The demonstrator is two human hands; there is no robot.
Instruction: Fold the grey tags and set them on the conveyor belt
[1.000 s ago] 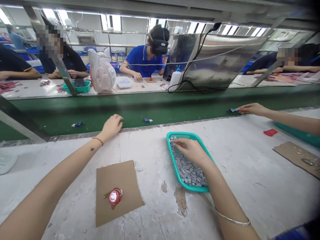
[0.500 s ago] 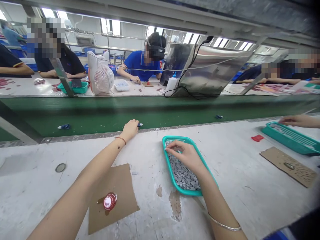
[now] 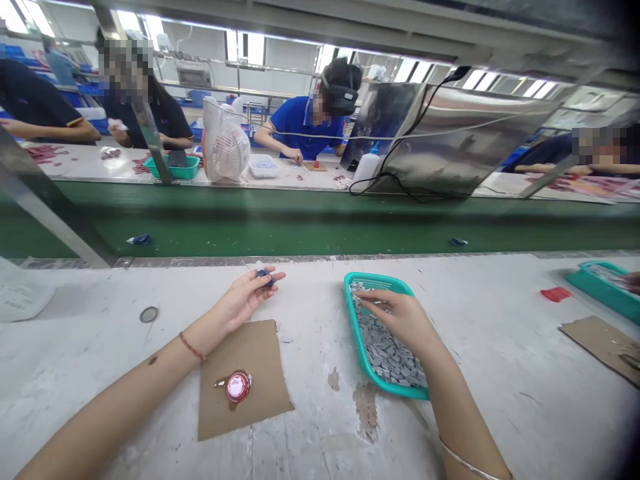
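Note:
My left hand point(image 3: 245, 298) is turned palm up above the bench, its thumb and fingers closed on a small dark blue piece with a white end point(image 3: 267, 278); its exact kind is unclear. My right hand point(image 3: 405, 320) reaches over a green plastic basket point(image 3: 353, 340) with thumb and forefinger pinched near its far left corner. Whatever is between those fingertips is too small to make out. Many small flat grey pieces point(image 3: 390, 353) fill the basket. Below my left hand, a shiny red round piece point(image 3: 238, 386) rests on a brown cardboard sheet point(image 3: 270, 393) with wet-looking stains beside it.
A green conveyor belt point(image 3: 300, 230) runs beyond the bench, carrying two more dark blue pieces point(image 3: 141, 240). A bottle cap point(image 3: 149, 314) lies at left. To the right are a red piece point(image 3: 555, 294), another cardboard point(image 3: 595, 340) and a co-worker's basket point(image 3: 595, 287). Co-workers sit opposite.
My left hand has come back from the belt's edge with the dark blue piece and turned palm up. My right hand stays over the basket. The view has shifted slightly.

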